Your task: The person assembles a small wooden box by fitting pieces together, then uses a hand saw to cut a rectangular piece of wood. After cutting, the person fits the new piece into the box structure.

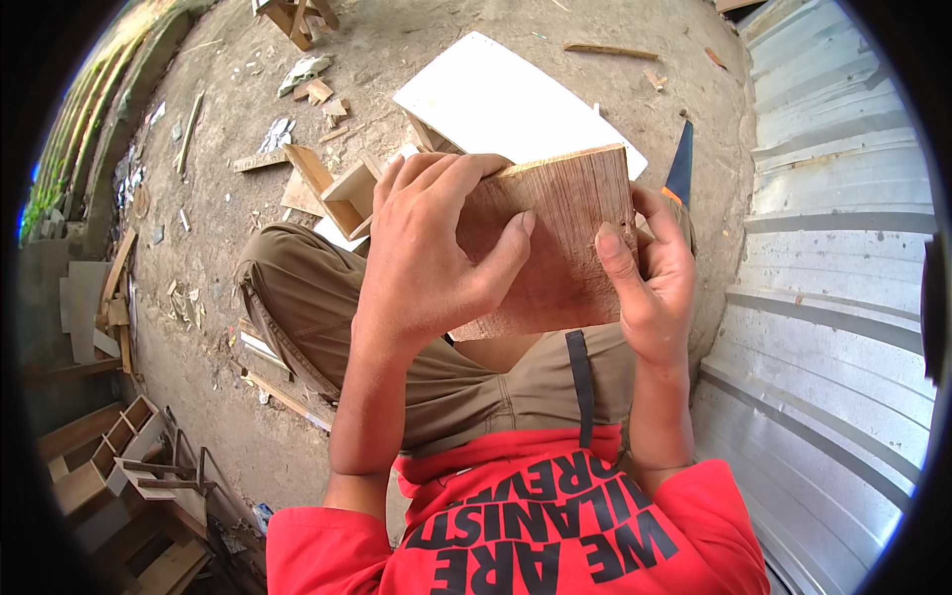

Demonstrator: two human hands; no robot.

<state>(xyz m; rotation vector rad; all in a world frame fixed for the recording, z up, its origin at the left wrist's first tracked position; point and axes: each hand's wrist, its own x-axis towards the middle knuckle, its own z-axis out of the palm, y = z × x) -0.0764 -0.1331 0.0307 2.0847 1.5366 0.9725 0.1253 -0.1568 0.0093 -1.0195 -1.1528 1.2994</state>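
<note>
A flat, roughly square wooden board (555, 248) with reddish-brown grain is raised above my lap, tilted toward me. My left hand (426, 243) grips its left side, the thumb lying across the face and the fingers over the top edge. On the right edge, my right hand (654, 268) pinches the board, thumb in front and fingers bent behind. Just beyond the board lies a white panel (506, 99), partly covered by it. To the right, a saw (680, 164) with a dark blue blade and an orange part shows beside my knee; its lower end is hidden.
A small wooden frame (332, 193) sits left of the white panel. Wood offcuts (317, 91) and scraps litter the concrete floor. Corrugated metal sheeting (823, 278) stands along the right. Wooden pieces (119, 446) are heaped at the lower left. A wooden stool (296, 18) is partly visible at the top.
</note>
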